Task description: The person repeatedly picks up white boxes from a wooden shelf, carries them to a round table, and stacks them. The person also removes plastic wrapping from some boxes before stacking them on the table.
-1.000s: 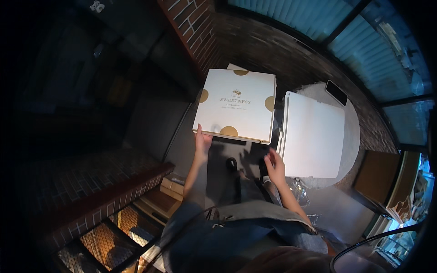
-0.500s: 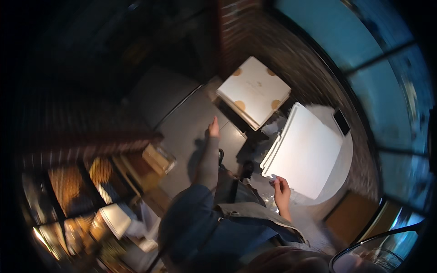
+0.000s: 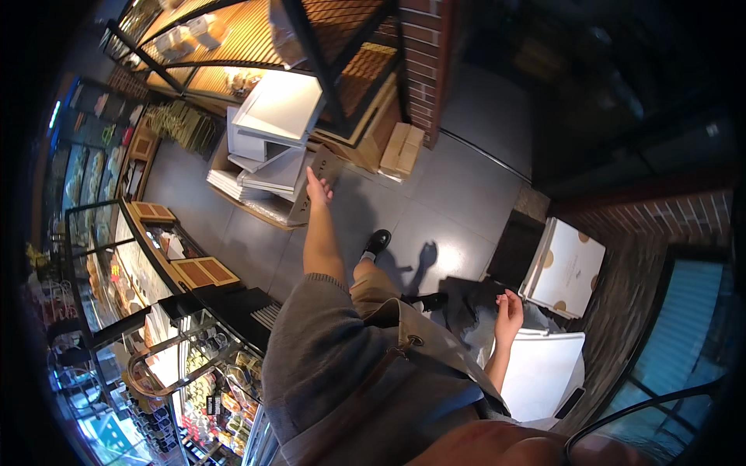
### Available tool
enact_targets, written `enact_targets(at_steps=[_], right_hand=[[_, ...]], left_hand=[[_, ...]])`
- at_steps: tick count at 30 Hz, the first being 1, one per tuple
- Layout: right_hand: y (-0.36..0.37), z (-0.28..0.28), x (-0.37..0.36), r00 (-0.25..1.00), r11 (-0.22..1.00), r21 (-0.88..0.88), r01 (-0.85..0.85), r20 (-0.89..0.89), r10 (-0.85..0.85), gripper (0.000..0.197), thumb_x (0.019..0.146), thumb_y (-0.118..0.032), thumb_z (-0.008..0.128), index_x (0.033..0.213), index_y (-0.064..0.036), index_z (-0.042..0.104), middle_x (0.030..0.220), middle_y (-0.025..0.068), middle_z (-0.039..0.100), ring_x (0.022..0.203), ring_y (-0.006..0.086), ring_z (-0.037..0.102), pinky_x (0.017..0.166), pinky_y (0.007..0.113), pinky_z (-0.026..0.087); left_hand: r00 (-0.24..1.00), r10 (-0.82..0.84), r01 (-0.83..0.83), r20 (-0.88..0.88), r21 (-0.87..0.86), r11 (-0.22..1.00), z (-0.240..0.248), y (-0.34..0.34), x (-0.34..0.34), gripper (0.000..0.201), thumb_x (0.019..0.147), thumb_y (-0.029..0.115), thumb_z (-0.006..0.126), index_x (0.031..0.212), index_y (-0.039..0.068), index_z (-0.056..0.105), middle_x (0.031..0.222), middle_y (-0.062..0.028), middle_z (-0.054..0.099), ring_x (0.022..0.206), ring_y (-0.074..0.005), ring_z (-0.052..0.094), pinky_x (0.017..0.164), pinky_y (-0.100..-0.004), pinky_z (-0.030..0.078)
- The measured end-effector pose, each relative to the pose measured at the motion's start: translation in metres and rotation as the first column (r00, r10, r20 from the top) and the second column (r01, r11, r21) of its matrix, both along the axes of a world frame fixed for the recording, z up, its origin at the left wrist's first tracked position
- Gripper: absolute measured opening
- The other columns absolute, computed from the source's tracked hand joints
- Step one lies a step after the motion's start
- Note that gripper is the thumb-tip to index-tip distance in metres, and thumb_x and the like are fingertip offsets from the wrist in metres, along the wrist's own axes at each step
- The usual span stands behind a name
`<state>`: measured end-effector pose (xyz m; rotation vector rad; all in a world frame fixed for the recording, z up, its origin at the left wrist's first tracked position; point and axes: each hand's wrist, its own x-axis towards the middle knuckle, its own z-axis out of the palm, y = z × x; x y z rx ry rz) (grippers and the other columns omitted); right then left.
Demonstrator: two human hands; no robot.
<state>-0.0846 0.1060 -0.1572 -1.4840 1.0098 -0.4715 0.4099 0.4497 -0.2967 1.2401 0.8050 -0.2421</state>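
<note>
By the loose, empty left grip (image 3: 319, 189) sits a brown box (image 3: 328, 161). Near the empty right grip (image 3: 509, 308) lies a flat white box (image 3: 542, 369).

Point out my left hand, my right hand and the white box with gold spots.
Left hand (image 3: 318, 189): head view, middle of the hand.
Right hand (image 3: 509, 314): head view, middle of the hand.
White box with gold spots (image 3: 571, 264): head view, middle of its lid.
</note>
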Motion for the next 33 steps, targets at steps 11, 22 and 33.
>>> enact_targets(at_steps=[11,22,33], right_hand=[[0.134,0.027,0.217,0.739,0.734,-0.214,-0.644,-0.421,0.526,0.027,0.085,-0.016,0.062,0.108,-0.0015,0.061,0.084,0.0146,0.066,0.077,0.0277,0.065,0.071,0.036,0.051],[0.157,0.048,0.332,0.435,0.414,-0.189,-0.891,-0.622,0.652,0.028,0.084,-0.02,0.062,0.106,-0.0029,0.062,0.09,0.0151,0.066,0.081,0.0326,0.064,0.073,0.04,0.05],[0.171,-0.038,0.525,0.659,0.668,-0.07,-0.741,-0.269,0.703,0.07,0.085,-0.049,0.06,0.131,0.0009,0.044,0.125,0.0201,0.053,0.114,0.0281,0.053,0.096,0.037,0.04]], left_hand=[[0.958,0.262,-0.276,0.114,0.126,0.953,-0.051,0.082,0.219,0.063,0.061,0.054,0.08,0.094,0.002,0.064,0.062,0.0018,0.045,0.045,-0.0135,0.037,0.044,-0.0296,0.025],[0.943,0.322,-0.286,0.084,-0.291,0.913,-0.058,0.11,0.222,0.036,0.064,0.006,0.056,0.1,0.005,0.05,0.081,-0.0048,0.052,0.068,-0.0186,0.055,0.05,-0.0328,0.045],[0.997,0.026,-0.006,0.066,-0.279,0.96,0.0,0.269,0.037,0.036,0.064,-0.001,0.05,0.099,-0.003,0.051,0.08,-0.0082,0.054,0.069,-0.0216,0.055,0.06,-0.0353,0.05]])
